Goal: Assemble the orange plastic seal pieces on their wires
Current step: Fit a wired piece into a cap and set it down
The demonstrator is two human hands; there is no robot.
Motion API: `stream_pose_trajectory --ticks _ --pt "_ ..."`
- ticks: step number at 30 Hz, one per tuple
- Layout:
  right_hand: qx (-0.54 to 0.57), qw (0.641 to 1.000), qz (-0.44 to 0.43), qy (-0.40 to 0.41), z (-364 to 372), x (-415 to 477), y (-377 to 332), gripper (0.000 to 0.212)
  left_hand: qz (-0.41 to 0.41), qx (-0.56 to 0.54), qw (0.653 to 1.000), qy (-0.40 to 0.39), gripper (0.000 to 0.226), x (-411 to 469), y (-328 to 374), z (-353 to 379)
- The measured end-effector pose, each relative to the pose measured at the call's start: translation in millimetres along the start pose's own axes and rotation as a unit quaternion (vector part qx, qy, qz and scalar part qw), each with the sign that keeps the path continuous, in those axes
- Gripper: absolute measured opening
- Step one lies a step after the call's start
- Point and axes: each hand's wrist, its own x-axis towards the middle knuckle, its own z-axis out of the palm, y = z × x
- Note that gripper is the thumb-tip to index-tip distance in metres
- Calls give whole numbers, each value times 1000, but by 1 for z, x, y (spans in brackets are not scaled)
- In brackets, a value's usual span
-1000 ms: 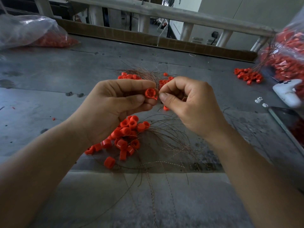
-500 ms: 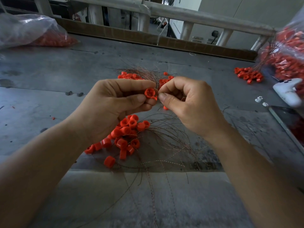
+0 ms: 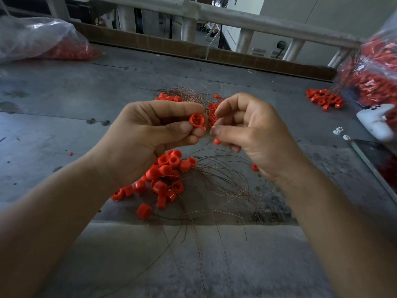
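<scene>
Pinching one seal (image 3: 196, 120) between thumb and fingers, the left hand (image 3: 146, 138) holds it above the surface (image 3: 64, 130). Just beside, the right hand (image 3: 253, 134) pinches a wire (image 3: 209, 142). Beneath lie loose seals (image 3: 165, 179).

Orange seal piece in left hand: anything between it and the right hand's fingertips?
Nothing visible. The left hand pinches the seal piece; the right hand sits just right of it across a narrow open gap. What, if anything, the right hand pinches is too fine to tell.

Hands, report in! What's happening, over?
Left hand grips orange seal piece. Right hand pinches a wire beside it. Loose pile below, not blocking.
</scene>
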Motion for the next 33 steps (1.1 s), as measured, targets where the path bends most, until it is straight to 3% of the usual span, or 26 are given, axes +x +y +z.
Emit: stream_pose_trajectory --ticks 6,10,15,18,25,33 --pt "32 998 33 -41 8 0 7 32 -22 -16 999 -24 24 -2 0 3" --pt "-8 999 36 -38 0 3 8 22 -31 -40 998 -29 23 -1 0 3" --pt "-127 982 46 136 -34 16 23 19 -37 -52 998 -11 25 -1 -2 4" --pt "-225 954 64 188 -50 21 38 15 -40 -52 998 -13 25 -2 -1 5" --pt "-364 921 53 130 -41 28 57 9 -38 -48 998 -14 24 -3 1 5" --pt "-456 885 51 82 -27 38 70 21 -43 -45 998 -10 24 -3 2 7"
